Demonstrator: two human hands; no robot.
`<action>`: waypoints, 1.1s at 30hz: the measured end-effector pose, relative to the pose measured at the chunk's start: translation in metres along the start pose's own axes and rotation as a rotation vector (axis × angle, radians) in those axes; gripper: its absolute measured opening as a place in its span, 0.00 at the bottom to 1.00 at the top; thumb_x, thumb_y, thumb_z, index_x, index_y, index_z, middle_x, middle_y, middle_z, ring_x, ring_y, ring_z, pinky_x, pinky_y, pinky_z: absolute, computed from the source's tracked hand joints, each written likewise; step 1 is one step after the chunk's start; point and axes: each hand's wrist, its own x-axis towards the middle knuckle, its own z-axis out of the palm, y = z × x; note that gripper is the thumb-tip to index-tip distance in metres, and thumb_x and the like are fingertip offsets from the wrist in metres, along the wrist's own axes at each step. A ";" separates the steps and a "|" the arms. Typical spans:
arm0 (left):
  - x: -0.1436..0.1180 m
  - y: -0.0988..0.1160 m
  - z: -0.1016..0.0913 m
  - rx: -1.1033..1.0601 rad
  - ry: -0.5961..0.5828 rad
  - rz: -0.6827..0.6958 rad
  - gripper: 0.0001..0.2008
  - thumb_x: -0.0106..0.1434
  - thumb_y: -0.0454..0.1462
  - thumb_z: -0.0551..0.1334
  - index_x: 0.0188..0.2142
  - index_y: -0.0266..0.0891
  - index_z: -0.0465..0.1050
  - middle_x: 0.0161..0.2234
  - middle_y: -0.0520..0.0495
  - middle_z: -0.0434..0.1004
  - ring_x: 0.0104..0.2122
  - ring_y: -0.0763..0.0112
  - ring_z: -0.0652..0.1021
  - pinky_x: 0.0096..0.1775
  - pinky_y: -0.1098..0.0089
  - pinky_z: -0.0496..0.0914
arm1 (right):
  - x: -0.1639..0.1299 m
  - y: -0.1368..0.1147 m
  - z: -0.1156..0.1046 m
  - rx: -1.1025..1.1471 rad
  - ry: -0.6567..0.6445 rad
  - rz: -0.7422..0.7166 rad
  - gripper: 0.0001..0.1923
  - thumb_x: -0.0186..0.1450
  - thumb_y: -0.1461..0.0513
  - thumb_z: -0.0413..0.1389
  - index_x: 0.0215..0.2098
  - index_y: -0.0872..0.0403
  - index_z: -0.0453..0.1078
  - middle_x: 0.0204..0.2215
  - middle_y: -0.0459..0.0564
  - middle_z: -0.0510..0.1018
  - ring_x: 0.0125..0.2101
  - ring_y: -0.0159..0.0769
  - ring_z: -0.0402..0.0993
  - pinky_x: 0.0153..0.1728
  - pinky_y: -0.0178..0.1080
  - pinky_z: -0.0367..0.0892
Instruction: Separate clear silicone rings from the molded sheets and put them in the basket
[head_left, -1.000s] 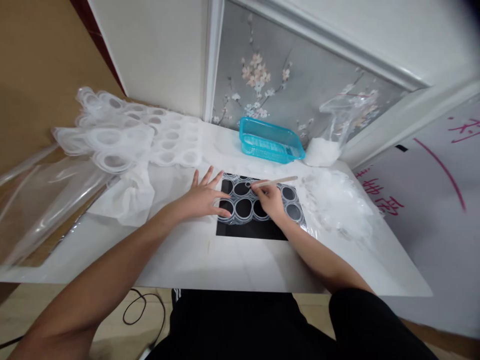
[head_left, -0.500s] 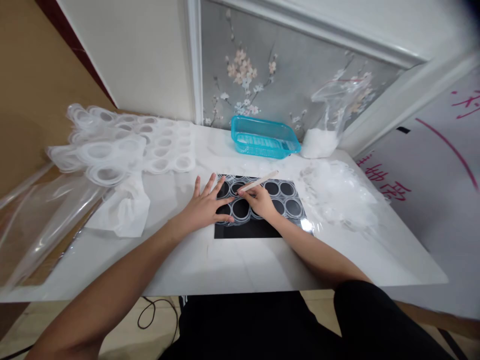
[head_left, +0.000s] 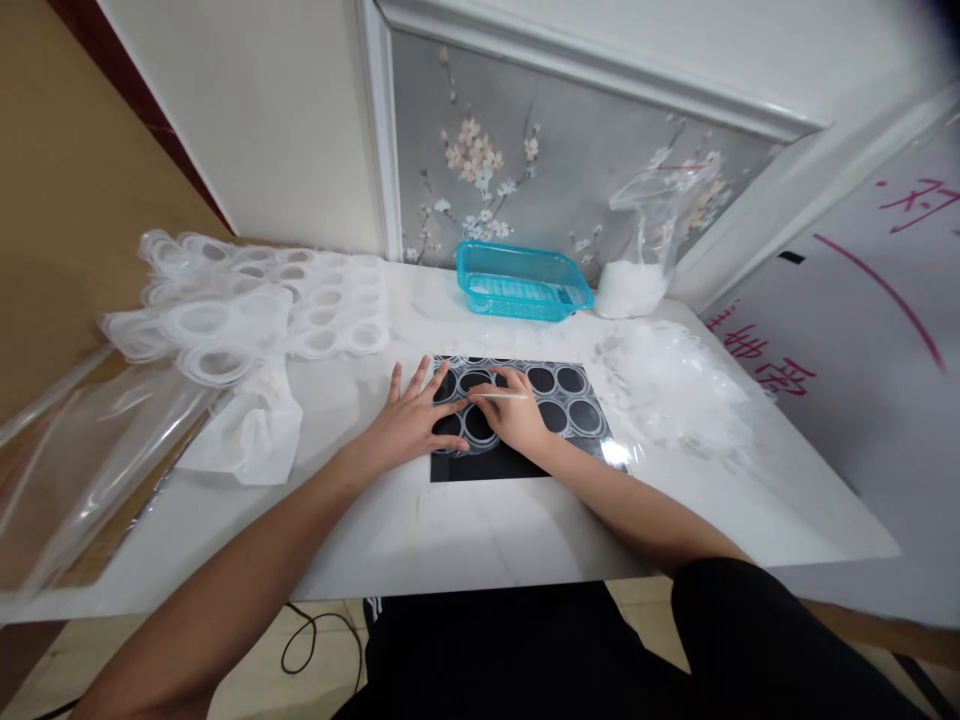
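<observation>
Fingers (head_left: 501, 383) pinch thin stick (head_left: 504, 396) over clear ringed sheet (head_left: 559, 395).

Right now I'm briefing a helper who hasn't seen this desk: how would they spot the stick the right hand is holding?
Find the black mat in the middle of the white table, covered by a clear sheet of rings. On it, the right hand pinches a thin pale stick, lying almost level. It is the only slim, straight thing among round rings.

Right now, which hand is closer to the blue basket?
Right. The right hand lies below the blue basket, holding a thin stick; the left hand presses farther left.
</observation>
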 end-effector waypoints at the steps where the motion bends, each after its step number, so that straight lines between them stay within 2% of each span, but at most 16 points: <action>1: 0.000 0.000 0.000 -0.013 -0.015 -0.006 0.36 0.56 0.64 0.54 0.61 0.58 0.58 0.69 0.42 0.34 0.66 0.44 0.34 0.59 0.36 0.31 | 0.004 0.000 0.000 -0.054 -0.019 -0.042 0.11 0.68 0.63 0.51 0.39 0.50 0.76 0.36 0.49 0.81 0.55 0.46 0.64 0.56 0.51 0.56; 3: 0.001 -0.002 0.000 -0.034 -0.049 -0.019 0.36 0.56 0.64 0.54 0.61 0.58 0.59 0.69 0.44 0.34 0.66 0.43 0.34 0.59 0.36 0.31 | 0.021 0.008 -0.001 -0.111 -0.059 -0.101 0.11 0.67 0.65 0.51 0.38 0.50 0.76 0.34 0.50 0.81 0.54 0.46 0.64 0.55 0.52 0.55; 5: 0.001 -0.003 -0.001 -0.048 -0.075 -0.033 0.35 0.56 0.64 0.54 0.60 0.58 0.60 0.69 0.46 0.34 0.66 0.43 0.33 0.59 0.36 0.31 | 0.046 0.027 -0.010 -0.124 0.005 -0.031 0.10 0.65 0.66 0.52 0.34 0.52 0.76 0.33 0.52 0.80 0.51 0.48 0.66 0.54 0.53 0.55; 6: 0.001 -0.004 -0.002 -0.054 -0.084 -0.039 0.35 0.57 0.63 0.54 0.60 0.59 0.59 0.69 0.46 0.34 0.66 0.43 0.33 0.59 0.35 0.31 | 0.059 0.040 -0.017 -0.110 0.104 0.058 0.10 0.65 0.65 0.52 0.33 0.54 0.76 0.33 0.54 0.80 0.49 0.48 0.67 0.53 0.53 0.56; 9: 0.001 -0.005 -0.006 -0.059 -0.093 -0.048 0.33 0.58 0.63 0.54 0.60 0.58 0.60 0.69 0.46 0.33 0.66 0.42 0.33 0.59 0.34 0.32 | 0.078 0.077 -0.044 0.025 0.580 0.374 0.11 0.66 0.62 0.51 0.33 0.55 0.75 0.35 0.54 0.80 0.41 0.44 0.71 0.48 0.49 0.62; 10: 0.002 -0.005 -0.007 -0.055 -0.088 -0.042 0.33 0.58 0.63 0.53 0.60 0.58 0.61 0.69 0.46 0.33 0.66 0.43 0.33 0.59 0.34 0.32 | 0.075 0.084 -0.052 0.085 0.681 0.432 0.11 0.66 0.60 0.51 0.33 0.55 0.75 0.36 0.53 0.80 0.39 0.42 0.72 0.47 0.47 0.64; 11: 0.003 -0.004 -0.008 -0.046 -0.075 -0.032 0.32 0.59 0.63 0.52 0.59 0.57 0.63 0.69 0.46 0.33 0.66 0.43 0.34 0.59 0.34 0.33 | 0.067 0.088 -0.057 0.146 0.711 0.458 0.11 0.65 0.60 0.51 0.33 0.55 0.75 0.35 0.52 0.80 0.37 0.41 0.73 0.45 0.45 0.65; 12: 0.005 -0.002 -0.010 -0.029 -0.052 -0.018 0.32 0.59 0.63 0.51 0.58 0.55 0.65 0.69 0.45 0.33 0.66 0.43 0.34 0.59 0.35 0.33 | 0.056 0.088 -0.060 0.202 0.677 0.460 0.11 0.65 0.59 0.52 0.32 0.55 0.75 0.35 0.52 0.80 0.37 0.41 0.74 0.44 0.43 0.66; 14: 0.012 0.005 -0.012 0.019 0.016 0.021 0.34 0.60 0.63 0.50 0.57 0.50 0.67 0.69 0.45 0.34 0.67 0.46 0.36 0.61 0.38 0.34 | 0.030 0.079 -0.057 0.280 0.486 0.425 0.11 0.64 0.59 0.54 0.28 0.55 0.75 0.33 0.51 0.81 0.36 0.40 0.76 0.42 0.41 0.67; 17: 0.026 0.021 -0.014 0.095 0.087 0.115 0.38 0.60 0.64 0.46 0.60 0.46 0.63 0.68 0.45 0.41 0.67 0.50 0.40 0.62 0.41 0.33 | -0.001 0.059 -0.041 0.310 0.292 0.391 0.11 0.63 0.59 0.56 0.27 0.54 0.76 0.32 0.50 0.81 0.37 0.41 0.76 0.42 0.41 0.68; 20: 0.039 0.036 -0.010 0.133 0.069 0.180 0.38 0.61 0.63 0.45 0.62 0.46 0.59 0.64 0.45 0.56 0.67 0.54 0.47 0.62 0.41 0.29 | -0.010 0.047 -0.026 0.361 0.237 0.382 0.08 0.64 0.60 0.56 0.32 0.54 0.77 0.35 0.51 0.81 0.38 0.40 0.76 0.43 0.40 0.69; 23: 0.046 0.042 -0.001 0.141 0.041 0.146 0.35 0.63 0.61 0.44 0.62 0.47 0.60 0.60 0.45 0.65 0.66 0.53 0.53 0.62 0.41 0.30 | -0.008 0.044 -0.022 0.386 0.168 0.312 0.07 0.64 0.60 0.57 0.34 0.53 0.77 0.35 0.51 0.80 0.38 0.39 0.76 0.43 0.40 0.70; 26: 0.046 0.041 0.008 0.137 0.022 0.112 0.34 0.64 0.60 0.45 0.62 0.46 0.59 0.61 0.45 0.64 0.65 0.50 0.54 0.62 0.39 0.33 | -0.007 0.045 -0.021 0.392 0.103 0.253 0.07 0.64 0.61 0.56 0.33 0.53 0.77 0.36 0.50 0.81 0.42 0.40 0.75 0.46 0.42 0.69; 30: 0.044 0.038 0.012 0.130 0.007 0.109 0.33 0.65 0.59 0.45 0.62 0.47 0.59 0.62 0.46 0.62 0.66 0.50 0.52 0.62 0.38 0.32 | -0.008 0.046 -0.019 0.437 0.113 0.347 0.07 0.64 0.61 0.57 0.34 0.53 0.77 0.34 0.49 0.81 0.41 0.41 0.75 0.46 0.43 0.69; 33: 0.045 0.038 0.012 0.118 0.006 0.112 0.34 0.64 0.60 0.44 0.62 0.47 0.59 0.62 0.46 0.62 0.66 0.51 0.52 0.61 0.38 0.31 | -0.008 0.044 -0.019 0.412 0.106 0.362 0.07 0.64 0.61 0.57 0.33 0.53 0.77 0.34 0.50 0.82 0.42 0.41 0.75 0.46 0.43 0.69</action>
